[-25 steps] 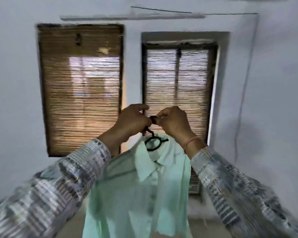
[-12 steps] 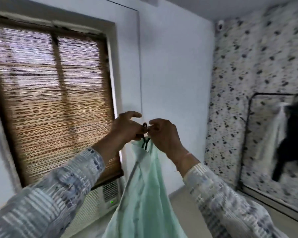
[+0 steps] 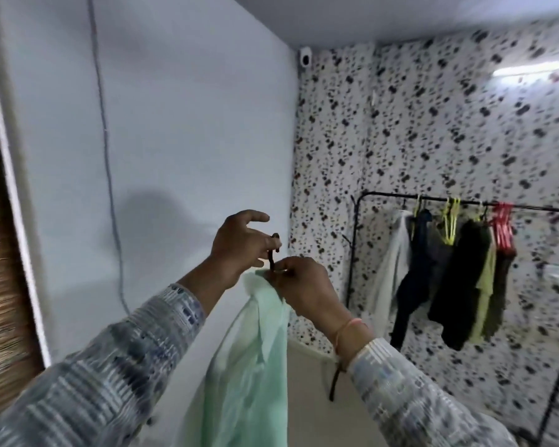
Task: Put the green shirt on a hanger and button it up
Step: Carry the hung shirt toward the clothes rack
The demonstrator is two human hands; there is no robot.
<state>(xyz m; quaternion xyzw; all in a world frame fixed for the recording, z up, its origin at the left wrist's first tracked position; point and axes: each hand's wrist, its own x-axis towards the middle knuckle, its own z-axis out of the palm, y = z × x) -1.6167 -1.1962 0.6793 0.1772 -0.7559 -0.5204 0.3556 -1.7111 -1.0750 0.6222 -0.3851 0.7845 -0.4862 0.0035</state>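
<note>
My left hand [image 3: 239, 246] is curled round the dark hook of the hanger [image 3: 273, 251], with one finger sticking out straight above it. My right hand [image 3: 300, 285] sits just below and to the right, touching the left, its fingertips pinching the foot of the hook where it comes out of the collar. An orange thread [image 3: 347, 327] circles that wrist.

The green shirt [image 3: 252, 366] hangs straight down from under both hands, between my forearms, turned edge-on to me so I see mostly a narrow fold of cloth; I cannot tell whether its buttons are done up.

Beyond my left hand is a plain white wall [image 3: 181, 124] with a thin cable [image 3: 108, 175] running down it, and further left the edge of a woven blind [image 3: 0, 285]. That wall meets a speckled wall [image 3: 417, 124] at a corner just past my hands, with a small camera [image 3: 305, 56] mounted at its top.

To the right of my right hand, well apart, a black clothes rail [image 3: 384, 195] stands against the speckled wall, carrying white, dark and olive garments [image 3: 459, 279] on yellow and red hangers. Open floor [image 3: 307, 382] lies between the shirt and the rail's near post.
</note>
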